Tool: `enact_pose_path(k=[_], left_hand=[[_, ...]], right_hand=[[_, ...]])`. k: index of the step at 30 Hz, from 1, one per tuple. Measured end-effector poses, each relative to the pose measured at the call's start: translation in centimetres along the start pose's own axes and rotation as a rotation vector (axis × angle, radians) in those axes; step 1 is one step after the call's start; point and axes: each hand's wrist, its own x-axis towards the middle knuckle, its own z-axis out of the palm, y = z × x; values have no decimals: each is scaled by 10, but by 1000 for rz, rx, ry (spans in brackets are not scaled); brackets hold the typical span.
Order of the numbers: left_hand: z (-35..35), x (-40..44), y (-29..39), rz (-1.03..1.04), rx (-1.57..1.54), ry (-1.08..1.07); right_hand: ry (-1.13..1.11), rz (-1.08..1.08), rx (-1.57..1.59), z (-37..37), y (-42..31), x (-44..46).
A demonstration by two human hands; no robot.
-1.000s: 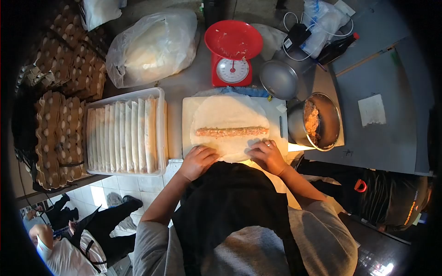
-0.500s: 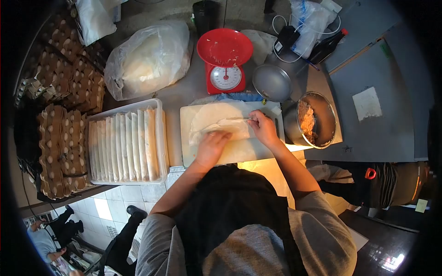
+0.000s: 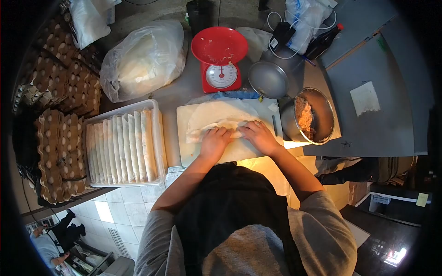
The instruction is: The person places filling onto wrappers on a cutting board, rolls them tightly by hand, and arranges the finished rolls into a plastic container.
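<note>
On the white cutting board (image 3: 184,158) lies a thin pale spring roll wrapper (image 3: 225,109), its near side folded over into a long roll. My left hand (image 3: 215,143) curls its fingers over the left part of the fold. The right hand (image 3: 260,138), wearing a ring, presses with bent fingers on the fold's right end. Beneath my fingertips the inside of the roll is hidden. A metal pot (image 3: 328,110) with minced orange-pink filling (image 3: 304,117) stands right of the board. To the left, a clear plastic tub (image 3: 159,138) holds several finished rolls (image 3: 124,147) side by side.
Behind the board are a red kitchen scale (image 3: 221,69), a metal bowl (image 3: 268,79) and a blue cloth (image 3: 237,94). A plastic bag (image 3: 142,60) of pale sheets sits behind the tub. Egg trays (image 3: 60,152) are stacked far left. Another person (image 3: 48,244) is at lower left.
My right hand has come down from the wrapper's upper right, where it pinched something thin, onto the folded roll. My left hand stays on the fold. The view has shifted slightly.
</note>
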Motion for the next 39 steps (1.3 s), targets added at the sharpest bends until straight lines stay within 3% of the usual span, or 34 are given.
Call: enact_pose_path(k=[8, 13, 39], left_hand=[[-2, -2, -6, 39, -80, -2], [-8, -5, -15, 0, -200, 12], [-47, -33, -44, -138, -238, -72]], right_hand=[[-34, 25, 70, -3, -2, 0], [-40, 63, 328, -2, -17, 20], [-129, 29, 369, 29, -31, 45]])
